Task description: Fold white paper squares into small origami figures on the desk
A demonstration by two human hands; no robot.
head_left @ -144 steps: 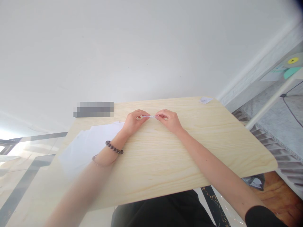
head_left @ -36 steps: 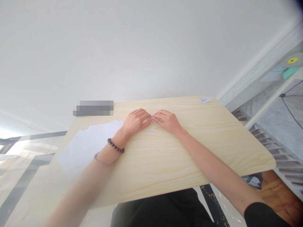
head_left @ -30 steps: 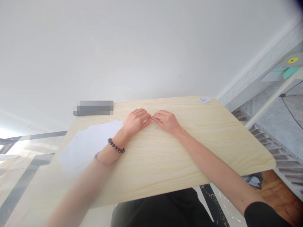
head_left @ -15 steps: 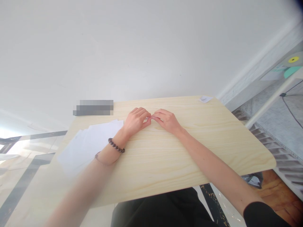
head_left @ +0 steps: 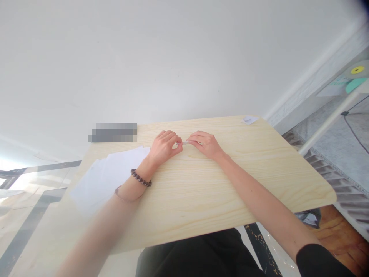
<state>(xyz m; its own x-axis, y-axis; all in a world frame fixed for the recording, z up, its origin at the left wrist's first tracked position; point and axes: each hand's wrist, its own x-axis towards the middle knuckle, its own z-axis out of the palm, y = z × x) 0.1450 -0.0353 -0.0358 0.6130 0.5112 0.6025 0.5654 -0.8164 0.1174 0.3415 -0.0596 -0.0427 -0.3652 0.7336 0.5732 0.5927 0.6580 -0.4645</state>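
Note:
Between my two hands is a small, narrow white piece that looks like folded paper (head_left: 185, 143). My left hand (head_left: 166, 146) pinches its left end between thumb and fingers. On the other side, the thumb and fingertips of my right hand (head_left: 205, 144) close on its right end. Only a short middle stretch of the piece shows; the fingers cover the rest. Both hands are over the far middle of the light wooden table (head_left: 184, 207). White paper sheets (head_left: 115, 173) lie overlapping by my left forearm.
A small folded white paper (head_left: 250, 120) lies at the table's far right corner. A dark, pixelated object (head_left: 113, 132) is at the far left. The wall (head_left: 178, 57) rises behind the table. A white pole (head_left: 325, 123) slants beyond the right edge.
My fingertips have drawn slightly apart, the right hand moving a little right. More of the white piece now shows between them.

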